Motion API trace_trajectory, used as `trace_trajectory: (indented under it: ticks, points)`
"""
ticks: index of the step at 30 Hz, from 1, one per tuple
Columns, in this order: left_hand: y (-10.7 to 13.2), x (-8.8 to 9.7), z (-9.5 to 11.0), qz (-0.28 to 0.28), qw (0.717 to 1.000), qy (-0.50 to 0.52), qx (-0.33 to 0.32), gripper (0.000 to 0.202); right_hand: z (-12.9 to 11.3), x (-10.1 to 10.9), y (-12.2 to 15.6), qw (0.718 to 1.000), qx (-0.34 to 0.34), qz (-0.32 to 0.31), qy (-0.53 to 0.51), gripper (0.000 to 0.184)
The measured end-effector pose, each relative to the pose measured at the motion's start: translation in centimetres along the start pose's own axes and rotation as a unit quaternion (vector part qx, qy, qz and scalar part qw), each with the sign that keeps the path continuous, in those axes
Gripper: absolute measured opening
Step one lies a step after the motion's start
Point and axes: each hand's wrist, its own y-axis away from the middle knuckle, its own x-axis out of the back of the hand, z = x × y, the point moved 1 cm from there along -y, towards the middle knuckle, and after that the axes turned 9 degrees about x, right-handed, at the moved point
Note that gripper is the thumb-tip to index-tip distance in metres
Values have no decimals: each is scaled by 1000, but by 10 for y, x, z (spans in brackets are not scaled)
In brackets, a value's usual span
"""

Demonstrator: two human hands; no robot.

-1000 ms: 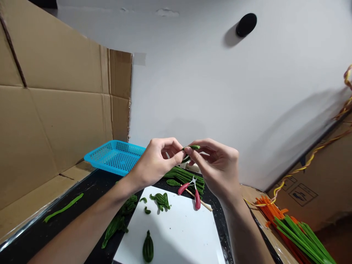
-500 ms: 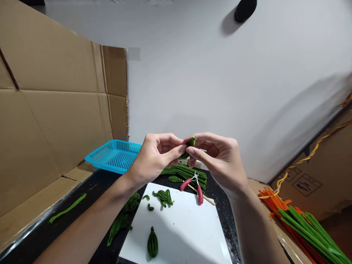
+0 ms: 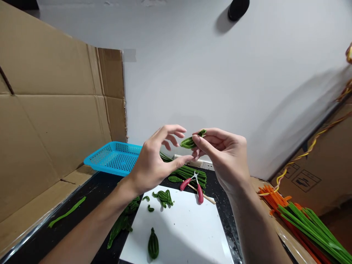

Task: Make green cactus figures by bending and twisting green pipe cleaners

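My right hand [image 3: 224, 150] pinches a dark green fuzzy leaf-shaped piece [image 3: 188, 142], pointed at its left end, between thumb and fingertips. Just left of it, my left hand [image 3: 156, 156] is open, its fingers and thumb spread around the pointed end without visibly gripping it. Below the hands lies a white board [image 3: 189, 234]. A rounded green fuzzy piece [image 3: 153, 245] with a narrow top rests near its front. Further back on the board are a small heap of green looped pieces [image 3: 164, 198] and two short curled bits. Red-handled cutting pliers [image 3: 195, 183] lie open at the board's back edge.
A blue perforated basket [image 3: 115, 159] stands at the back left. Behind the board lies a bundle of green fuzzy stems [image 3: 192, 174]. More green pieces [image 3: 121, 225] lie left of the board, beside a single green strip [image 3: 67, 212]. Orange and green stems [image 3: 310, 223] fill the right side.
My left hand has let go of the green piece and opened. The right hand still holds it, now turned so its pointed end shows to the left.
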Motion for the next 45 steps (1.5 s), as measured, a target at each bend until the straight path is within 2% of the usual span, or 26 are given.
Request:
trace_trajectory:
  ticks: [2, 4, 6, 8, 10, 13, 18, 25, 29, 31, 36, 38, 41, 45]
  points:
    - [3, -2, 1, -2, 995, -77, -67, 24, 1, 1, -1, 999, -28, -1, -36, 26]
    - [5, -4, 2, 1, 992, -89, -85, 5, 1, 2, -1, 996, -52, -16, -72, 27]
    - [6, -6, 2, 15, 997, -51, -50, 8, 0, 4, -2, 992, -67, -32, -100, 26]
    - [5, -8, 1, 23, 999, 21, 16, 12, -2, 4, -2, 987, -85, -52, -124, 27]
    - [4, -9, 1, 11, 993, 98, 69, 17, -3, 4, -1, 981, -109, -78, -141, 29]
    - [2, -10, 0, -14, 982, 159, 105, 17, -2, 0, 1, 974, -132, -90, -160, 34]
    - [1, -8, 1, -57, 987, 112, 98, 17, 1, -5, 3, 981, -120, -66, -134, 35]
    - [2, -6, 3, -110, 980, 134, 95, 18, 2, -2, 1, 969, -157, -94, -165, 42]
    - [4, -6, 7, -73, 995, 32, 60, 21, 5, -4, 3, 950, -199, -102, -217, 51]
    - [4, -5, 8, -62, 996, 17, 60, 27, 6, -6, 4, 942, -216, -88, -239, 53]
    - [0, -3, 0, -144, 974, 148, 94, 40, 5, -8, 5, 941, -213, -94, -246, 57]
    - [-2, -4, -3, -144, 967, 188, 89, 40, 4, -7, 4, 944, -199, -90, -248, 56]
    - [-2, -10, -5, -131, 953, 251, 106, 26, 4, -8, 3, 946, -188, -63, -256, 52]
    - [3, -20, -2, -138, 905, 367, 167, 15, 5, -9, 4, 948, -191, -54, -251, 50]
